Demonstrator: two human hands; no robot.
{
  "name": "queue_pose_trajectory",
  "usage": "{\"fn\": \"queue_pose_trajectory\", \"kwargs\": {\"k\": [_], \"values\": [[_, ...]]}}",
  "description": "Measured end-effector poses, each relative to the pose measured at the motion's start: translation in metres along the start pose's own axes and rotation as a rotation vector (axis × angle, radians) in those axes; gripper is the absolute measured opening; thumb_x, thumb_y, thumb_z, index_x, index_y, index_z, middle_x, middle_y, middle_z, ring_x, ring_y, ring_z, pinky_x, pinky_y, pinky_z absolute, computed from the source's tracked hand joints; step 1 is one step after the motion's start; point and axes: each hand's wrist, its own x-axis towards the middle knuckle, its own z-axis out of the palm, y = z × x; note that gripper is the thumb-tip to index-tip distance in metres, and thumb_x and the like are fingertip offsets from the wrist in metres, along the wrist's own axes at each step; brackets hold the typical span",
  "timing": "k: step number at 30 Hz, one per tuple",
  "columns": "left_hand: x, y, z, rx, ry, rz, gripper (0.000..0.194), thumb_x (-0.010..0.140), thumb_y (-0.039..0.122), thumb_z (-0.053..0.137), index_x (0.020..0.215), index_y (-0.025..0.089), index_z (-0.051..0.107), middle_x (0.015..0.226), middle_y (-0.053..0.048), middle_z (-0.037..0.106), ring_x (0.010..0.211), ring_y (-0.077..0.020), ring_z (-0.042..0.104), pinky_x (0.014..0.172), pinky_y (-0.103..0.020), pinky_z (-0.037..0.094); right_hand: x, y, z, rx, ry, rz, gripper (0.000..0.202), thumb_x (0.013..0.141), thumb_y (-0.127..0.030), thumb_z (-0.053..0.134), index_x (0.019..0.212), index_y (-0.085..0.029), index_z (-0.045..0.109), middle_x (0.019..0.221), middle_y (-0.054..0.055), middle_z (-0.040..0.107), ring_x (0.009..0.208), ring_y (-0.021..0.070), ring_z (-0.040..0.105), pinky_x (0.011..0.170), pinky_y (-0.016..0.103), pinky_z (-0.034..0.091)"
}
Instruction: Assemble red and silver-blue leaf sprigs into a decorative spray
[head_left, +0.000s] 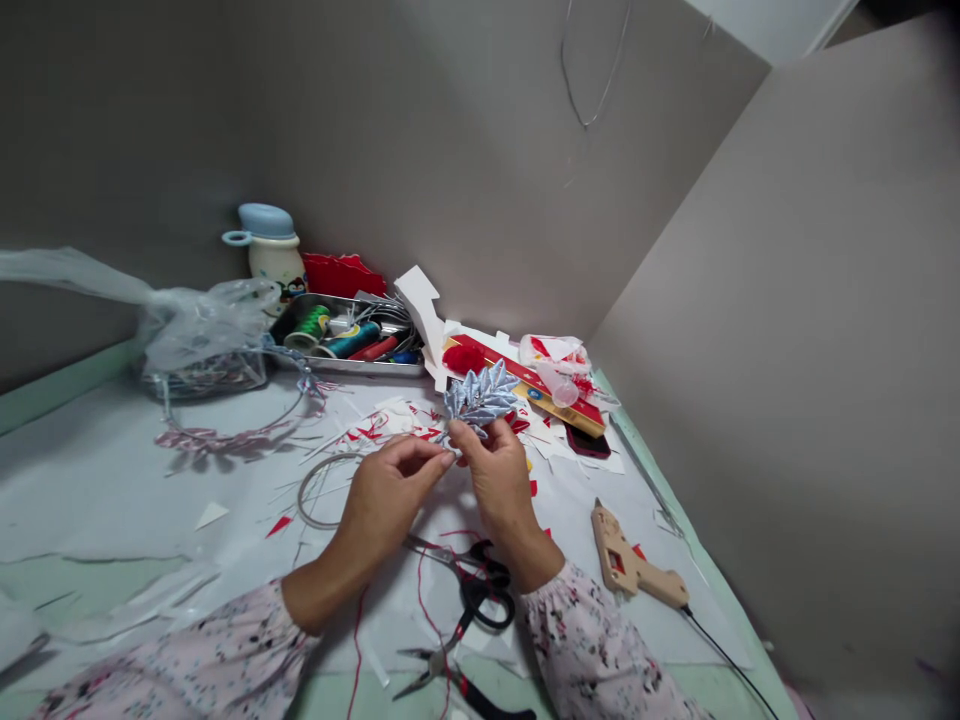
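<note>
A blue-grey leaf-shaped ornament (484, 392) stands upright above my hands near the middle of the table. My right hand (499, 480) is closed on its lower part, thumb and fingers pinched together. My left hand (394, 490) is closed in a pinch at the ornament's lower end, on what looks like its thin stem. Fingertips of both hands nearly meet. Beside my left wrist a pale ring (306, 490) lies flat. Black-handled scissors (480, 585) and pliers (442, 660) lie between my forearms, with red threads across them.
A beige glue gun (634, 560) with a cable lies at the right. Behind are a metal tray (352, 367) of thread spools, a bottle (274, 250), a plastic bag (202, 325) and a phone (589, 442). A decorated hoop (232, 438) sits at the left, paper scraps around.
</note>
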Motion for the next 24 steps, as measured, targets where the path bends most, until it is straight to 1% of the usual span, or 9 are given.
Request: {"fn": "queue_pose_trajectory", "kwargs": {"k": [4,7,9,11,14,17,21,24], "values": [[0.0,-0.002,-0.001,-0.083,-0.022,-0.072,0.02,0.073,0.038,0.072,0.077,0.019,0.074,0.076,-0.003,0.073,0.073,-0.0194,0.065,0.068,-0.028,0.046,-0.001,0.002,-0.002,0.001,-0.002,0.026,0.032,0.074,-0.043,0.072,0.088,-0.016,0.066,0.08,0.003,0.069,0.069,0.015,0.059,0.065,0.029,0.045],[0.001,-0.001,-0.002,-0.13,-0.026,-0.113,0.023,0.072,0.039,0.074,0.079,0.017,0.073,0.077,-0.003,0.073,0.073,-0.0193,0.065,0.068,-0.028,0.046,0.0,0.001,-0.004,-0.007,-0.009,0.035,0.034,0.075,-0.046,0.071,0.09,-0.015,0.069,0.084,0.006,0.071,0.073,0.0172,0.062,0.069,0.031,0.047],[0.002,0.0,-0.002,-0.156,-0.034,-0.134,0.023,0.071,0.038,0.075,0.078,0.017,0.072,0.08,-0.005,0.074,0.074,-0.0199,0.065,0.068,-0.029,0.048,0.0,0.0,-0.004,-0.013,-0.014,0.042,0.035,0.075,-0.046,0.071,0.087,-0.014,0.07,0.084,0.007,0.072,0.073,0.0176,0.062,0.069,0.031,0.047],[0.002,0.001,-0.002,-0.163,-0.027,-0.132,0.022,0.07,0.038,0.075,0.077,0.017,0.072,0.087,-0.006,0.075,0.078,-0.021,0.066,0.069,-0.03,0.049,0.0,-0.002,-0.005,-0.035,-0.028,0.049,0.032,0.075,-0.045,0.071,0.082,-0.014,0.071,0.079,0.006,0.071,0.069,0.0165,0.061,0.068,0.031,0.047],[0.003,0.0,-0.003,-0.154,-0.004,-0.09,0.021,0.07,0.037,0.076,0.076,0.017,0.073,0.101,-0.008,0.074,0.085,-0.0224,0.068,0.074,-0.031,0.05,0.0,-0.005,-0.007,-0.047,-0.063,0.035,0.028,0.075,-0.043,0.072,0.077,-0.015,0.072,0.073,0.003,0.069,0.065,0.0146,0.058,0.067,0.03,0.046],[0.002,0.0,-0.004,-0.153,0.027,-0.023,0.02,0.071,0.037,0.075,0.078,0.018,0.073,0.109,-0.008,0.072,0.087,-0.0225,0.068,0.077,-0.032,0.051,0.004,-0.003,-0.009,0.04,-0.115,0.0,0.026,0.075,-0.043,0.073,0.079,-0.017,0.072,0.076,0.003,0.069,0.066,0.0144,0.057,0.067,0.03,0.046],[0.001,0.002,-0.004,-0.056,0.104,0.121,0.014,0.074,0.033,0.074,0.077,0.02,0.073,0.105,-0.006,0.072,0.094,-0.0214,0.068,0.082,-0.029,0.051,0.01,0.005,-0.011,0.206,-0.185,0.015,0.025,0.074,-0.043,0.075,0.081,-0.019,0.072,0.081,0.003,0.07,0.07,0.0158,0.058,0.065,0.03,0.046],[0.0,0.004,-0.005,0.007,0.111,0.245,0.01,0.076,0.03,0.072,0.076,0.021,0.073,0.099,-0.003,0.073,0.092,-0.0194,0.067,0.076,-0.026,0.052,0.01,0.005,-0.013,0.239,-0.219,-0.006,0.022,0.076,-0.041,0.074,0.079,-0.019,0.072,0.081,0.004,0.07,0.069,0.0156,0.057,0.065,0.03,0.045]]}}
